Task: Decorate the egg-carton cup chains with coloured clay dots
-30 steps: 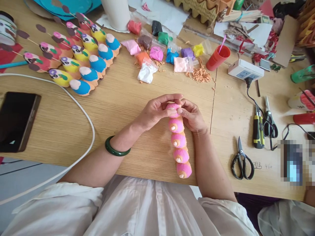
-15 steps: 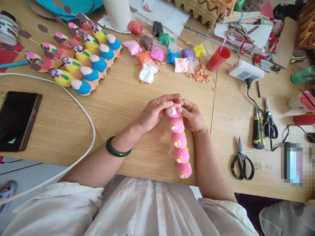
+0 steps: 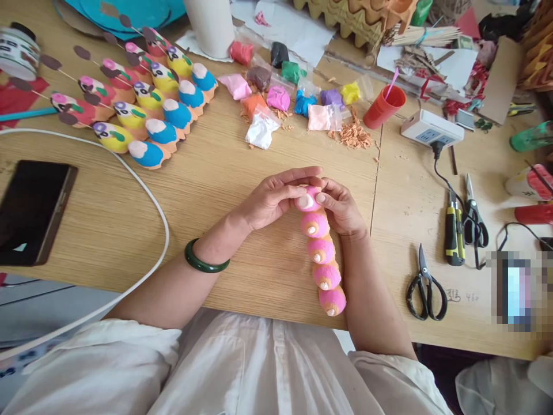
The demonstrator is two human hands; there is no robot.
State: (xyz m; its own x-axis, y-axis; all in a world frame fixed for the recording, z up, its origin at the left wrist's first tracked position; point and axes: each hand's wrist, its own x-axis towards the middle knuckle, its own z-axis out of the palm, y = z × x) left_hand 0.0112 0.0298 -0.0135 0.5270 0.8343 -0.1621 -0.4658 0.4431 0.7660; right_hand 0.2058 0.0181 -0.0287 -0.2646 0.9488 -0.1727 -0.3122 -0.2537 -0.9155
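Note:
Between my hands is a strip of egg carton cups [image 3: 320, 251], its bumps covered in pink clay with orange carton showing. My left hand [image 3: 273, 199] grips the far end, its thumb on the pink of the top cup. From the other side my right hand [image 3: 342, 204] is closed on that same cup, thumb against a flattened white clay piece [image 3: 306, 201]. Small white clay lumps [image 3: 317, 258] sit on the lower cups. The fingertips behind the strip are partly hidden. A dark green bangle [image 3: 206, 257] circles my left wrist.
Painted egg carton rows [image 3: 159, 130] stand at the left, near a phone [image 3: 37, 212] and white cable [image 3: 161, 210]. Bagged colored clay [image 3: 261, 128], orange shreds [image 3: 354, 136] and a red cup [image 3: 384, 105] lie beyond my hands. Scissors [image 3: 425, 288] and a power strip [image 3: 432, 128] are right.
The strip's near end has swung slightly to the right. Both hands keep hold of the far end, with the thumbs close to the white piece.

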